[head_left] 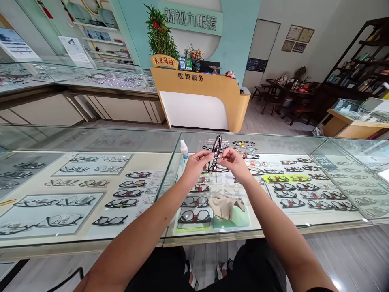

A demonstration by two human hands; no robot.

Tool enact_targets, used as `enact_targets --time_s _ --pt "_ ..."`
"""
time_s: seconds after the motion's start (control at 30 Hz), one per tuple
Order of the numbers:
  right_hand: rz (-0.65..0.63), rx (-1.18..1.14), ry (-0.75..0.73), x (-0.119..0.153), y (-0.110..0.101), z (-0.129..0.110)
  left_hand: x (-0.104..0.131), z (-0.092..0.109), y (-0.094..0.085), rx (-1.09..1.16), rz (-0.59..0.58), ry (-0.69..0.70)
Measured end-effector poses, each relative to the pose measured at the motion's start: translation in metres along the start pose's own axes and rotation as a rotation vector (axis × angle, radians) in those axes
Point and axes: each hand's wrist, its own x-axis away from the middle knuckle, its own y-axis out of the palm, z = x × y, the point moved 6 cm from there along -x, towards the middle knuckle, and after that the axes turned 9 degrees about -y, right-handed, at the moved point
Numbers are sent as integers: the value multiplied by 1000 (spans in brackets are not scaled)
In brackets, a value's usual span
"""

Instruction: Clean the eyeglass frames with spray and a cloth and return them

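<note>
A pair of dark-framed eyeglasses (217, 149) is held up over the glass counter, turned on its side. My left hand (199, 161) pinches it from the left. On the other side, the closed fingers of my right hand (232, 161) grip its right edge. Below the hands a crumpled beige cloth (226, 206) lies on the glass, above a pale green sheet. A small white spray bottle (184, 149) with a blue label stands just left of my left hand.
Under the glass counter top (146, 140) lie rows of eyeglasses (194, 217), some on white trays (92, 164). Beyond an aisle stands a wooden cashier desk (197, 86) with a leafy plant (161, 34). A further display case (106, 81) runs along the left.
</note>
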Motion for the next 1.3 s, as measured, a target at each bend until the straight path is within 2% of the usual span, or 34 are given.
enact_targets --time_s 0.47,0.7,0.8,1.03,1.17,1.3 --pt "6 59 -42 -1 0 -2 1 5 1 -143 6 137" --pt "18 82 -83 -4 -14 -1 -1 14 -5 -168 20 150" --pt "55 218 -151 -4 -27 -8 -2 18 -10 -212 43 173" --pt "191 746 -317 1 -59 -40 -1 27 -16 -347 40 253" --pt "282 846 -392 4 -67 -53 -2 26 -16 -351 17 226" --pt "411 850 -507 12 -58 -61 -3 23 -18 -277 92 208"
